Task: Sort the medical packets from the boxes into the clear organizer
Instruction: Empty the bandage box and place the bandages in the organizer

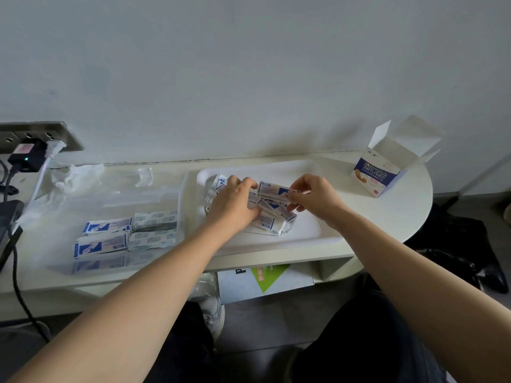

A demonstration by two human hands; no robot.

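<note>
Both of your hands are over the shallow white plastic tray (pixel 318 230) on the pale rounded tabletop (pixel 409 205). Your left hand (pixel 235 203) lies palm down on the loose heap of white and blue paper packets (pixel 272 217) in the tray, with its fingers (pixel 249 185) curled over the top of the heap; you cannot tell from here if they grip a packet or only press on it. Your right hand (pixel 318 197) pinches the end of one long white and blue packet (pixel 272 190) between the thumb and the other fingers (pixel 297 189), and that packet reaches across to touch your left fingers. More of the heap sits just under and between both sets of fingers. Well off to the left of your left fingers is the clear plastic organizer (pixel 110 205). In its near part are two white and blue packets (pixel 103 236), and just to the right of them are two stacks of pale grey-printed packets (pixel 153 230). Past your right fingers, farther back and to the right, stands an open white and blue cardboard box (pixel 377 175) with its flaps up. Far to the left of your left fingers, a black plug (pixel 26 157) and a white plug (pixel 54 149) sit in a wall socket strip (pixel 69 136).
</note>
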